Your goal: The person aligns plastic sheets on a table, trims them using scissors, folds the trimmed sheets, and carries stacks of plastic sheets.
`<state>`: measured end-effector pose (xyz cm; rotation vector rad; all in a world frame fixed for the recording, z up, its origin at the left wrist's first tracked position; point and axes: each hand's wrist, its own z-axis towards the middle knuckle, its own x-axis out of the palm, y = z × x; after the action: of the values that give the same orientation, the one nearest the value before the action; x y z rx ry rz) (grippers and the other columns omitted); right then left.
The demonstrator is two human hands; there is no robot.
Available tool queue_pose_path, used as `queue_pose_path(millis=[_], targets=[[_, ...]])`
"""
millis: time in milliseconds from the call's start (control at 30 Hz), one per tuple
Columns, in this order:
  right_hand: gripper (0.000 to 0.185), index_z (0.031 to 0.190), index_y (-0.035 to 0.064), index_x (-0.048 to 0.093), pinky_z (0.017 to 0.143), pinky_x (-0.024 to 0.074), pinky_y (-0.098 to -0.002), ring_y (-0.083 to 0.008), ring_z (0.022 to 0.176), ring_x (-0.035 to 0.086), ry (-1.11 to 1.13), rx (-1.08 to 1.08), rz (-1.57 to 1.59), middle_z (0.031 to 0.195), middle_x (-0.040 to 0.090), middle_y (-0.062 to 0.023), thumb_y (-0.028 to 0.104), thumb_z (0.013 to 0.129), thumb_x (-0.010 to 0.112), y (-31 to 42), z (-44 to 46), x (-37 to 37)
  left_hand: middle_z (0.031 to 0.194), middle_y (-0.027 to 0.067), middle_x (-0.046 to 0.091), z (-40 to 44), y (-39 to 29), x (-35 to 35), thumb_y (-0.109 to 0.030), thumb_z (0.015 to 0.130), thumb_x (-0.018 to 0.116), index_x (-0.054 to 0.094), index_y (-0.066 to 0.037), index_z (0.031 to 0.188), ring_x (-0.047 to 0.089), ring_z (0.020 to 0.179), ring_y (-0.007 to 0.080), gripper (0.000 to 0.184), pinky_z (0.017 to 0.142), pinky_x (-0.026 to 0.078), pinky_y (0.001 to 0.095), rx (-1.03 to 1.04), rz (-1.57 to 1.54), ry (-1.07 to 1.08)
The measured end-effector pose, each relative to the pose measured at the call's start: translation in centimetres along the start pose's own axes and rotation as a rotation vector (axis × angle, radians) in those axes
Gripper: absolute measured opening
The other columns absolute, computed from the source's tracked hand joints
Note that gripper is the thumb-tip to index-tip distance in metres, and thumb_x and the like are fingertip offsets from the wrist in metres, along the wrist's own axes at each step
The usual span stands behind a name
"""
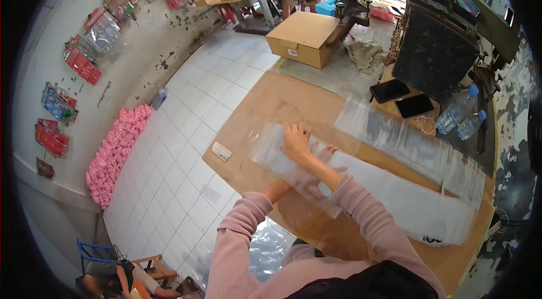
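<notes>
Both hands are working at one clear plastic sheet (pixel 266 149), which is lying on the left half of the brown tabletop (pixel 243 118), and the forearms are crossing. Right-hand fingers are bunching downward on the film; whether that right hand (pixel 296 144) is actually pinching it, one cannot tell. Passing beneath the right forearm, the left hand (pixel 305 179) is partly showing through the plastic, so its grip is staying unreadable too. Judging by the layout, the handling is looking partway along: this piece is being dealt with, while one whitish stack (pixel 406 197) and one clear stack (pixel 418 135) are lying to the right. Which of them is holding finished pieces and which is waiting, nothing is showing, and their merging layers are defying a count. Around them, one white label (pixel 221 151) is lying near the left edge, and two phones (pixel 389 91), two bottles (pixel 456 110) and one large cardboard box (pixel 305 36) are sitting beyond the plastic.
</notes>
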<state>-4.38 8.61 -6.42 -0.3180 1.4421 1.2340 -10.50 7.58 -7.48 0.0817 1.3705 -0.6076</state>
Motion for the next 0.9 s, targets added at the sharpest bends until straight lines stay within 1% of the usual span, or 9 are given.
queue_pose_path(millis=[167, 300, 367, 500, 567, 667, 767, 800, 900], targets=[[0.022, 0.082, -0.001, 0.063, 0.07, 0.0435, -0.0297, -0.0123, 0.072, 0.056, 0.307, -0.035, 0.926, 0.069, 0.06, -0.0073, 0.02, 0.077, 0.066, -4.5, 2.2, -8.3, 0.135, 0.0305, 0.025, 0.3, 0.4, -0.5, -0.072, 0.048, 0.061, 0.03, -0.027, 0.137, 0.021, 0.128, 0.0439, 0.105, 0.098, 0.011, 0.065, 0.027, 0.012, 0.029], [0.019, 0.084, -0.0006, 0.062, 0.062, 0.0435, -0.0257, -0.0095, 0.067, 0.053, 0.373, -0.116, 1.101, 0.071, 0.059, -0.0049, 0.018, 0.082, 0.061, -7.1, -5.3, -22.8, 0.137, 0.0306, 0.02, 1.1, -1.0, -2.6, -0.069, 0.049, 0.062, 0.033, -0.023, 0.136, 0.015, 0.131, 0.0425, 0.103, 0.1, 0.009, 0.0627, -0.042, 0.133, 0.191], [0.016, 0.084, -0.0019, 0.062, 0.063, 0.0444, -0.0252, -0.0119, 0.066, 0.055, 0.562, -0.353, 0.945, 0.073, 0.06, -0.0053, 0.013, 0.084, 0.057, -13.8, -8.7, -26.6, 0.138, 0.0303, 0.02, 1.2, -0.8, -2.2, -0.07, 0.049, 0.061, 0.034, -0.022, 0.135, 0.015, 0.13, 0.0427, 0.102, 0.1, 0.009, 0.0628, -0.052, 0.161, 0.213], [0.01, 0.083, 0.0019, 0.063, 0.101, 0.0294, -0.0413, -0.0171, 0.069, 0.063, 0.892, -0.213, 0.956, 0.071, 0.064, -0.0066, 0.009, 0.081, 0.057, -24.2, -20.1, -36.5, 0.137, 0.0304, 0.021, 0.9, -0.3, -0.8, -0.076, 0.05, 0.056, 0.032, -0.025, 0.136, 0.019, 0.129, 0.043, 0.103, 0.099, 0.008, 0.0636, -0.046, 0.158, 0.156], [0.01, 0.085, 0.0038, 0.063, 0.107, 0.013, -0.0472, -0.0171, 0.072, 0.064, 0.726, -0.016, 0.941, 0.071, 0.065, -0.0071, 0.009, 0.081, 0.056, -26.7, -25.8, -39.8, 0.137, 0.0304, 0.022, 1.3, -0.6, -1.4, -0.073, 0.049, 0.058, 0.034, -0.025, 0.136, 0.019, 0.129, 0.0428, 0.102, 0.1, 0.007, 0.0625, -0.037, 0.161, 0.174], [0.014, 0.086, 0.0009, 0.062, 0.1, 0.0299, -0.0411, -0.0164, 0.071, 0.064, 0.931, 0.09, 0.733, 0.07, 0.065, -0.0079, 0.012, 0.081, 0.056, -29.4, -30.0, -42.6, 0.136, 0.0302, 0.024, 1.8, -1.5, -1.9, -0.069, 0.048, 0.062, 0.036, -0.024, 0.135, 0.02, 0.129, 0.0427, 0.101, 0.101, 0.007, 0.0613, -0.057, 0.165, 0.191], [0.022, 0.087, -0.0003, 0.062, 0.083, 0.0441, -0.0334, -0.0149, 0.068, 0.063, 0.765, 0.502, 0.488, 0.069, 0.064, -0.0067, 0.02, 0.081, 0.059, -25.4, -30.5, -42.3, 0.137, 0.0297, 0.022, 2.2, -1.7, -2.1, -0.066, 0.049, 0.065, 0.039, -0.021, 0.133, 0.02, 0.129, 0.0426, 0.099, 0.101, 0.007, 0.0622, -0.062, 0.166, 0.213], [0.032, 0.092, 0.0, 0.062, 0.066, 0.047, -0.0302, -0.019, 0.068, 0.061, 0.632, 0.389, 0.351, 0.071, 0.063, -0.0071, 0.03, 0.081, 0.06, -25.6, -30.8, -40.4, 0.137, 0.0295, 0.021, 2.2, -1.8, -2.1, -0.066, 0.049, 0.066, 0.04, -0.019, 0.132, 0.019, 0.129, 0.0425, 0.098, 0.1, 0.007, 0.0628, -0.062, 0.164, 0.22], [0.046, 0.103, 0.0022, 0.06, 0.078, 0.0439, -0.0365, -0.0313, 0.09, 0.056, 0.27, 0.195, 0.149, 0.095, 0.06, -0.0173, 0.043, 0.081, 0.059, -21.9, -28.7, -33.3, 0.138, 0.0297, 0.02, 2.5, -1.8, -2.2, -0.062, 0.049, 0.068, 0.04, -0.019, 0.133, 0.019, 0.129, 0.0425, 0.098, 0.101, 0.006, 0.0617, -0.048, 0.151, 0.224]])
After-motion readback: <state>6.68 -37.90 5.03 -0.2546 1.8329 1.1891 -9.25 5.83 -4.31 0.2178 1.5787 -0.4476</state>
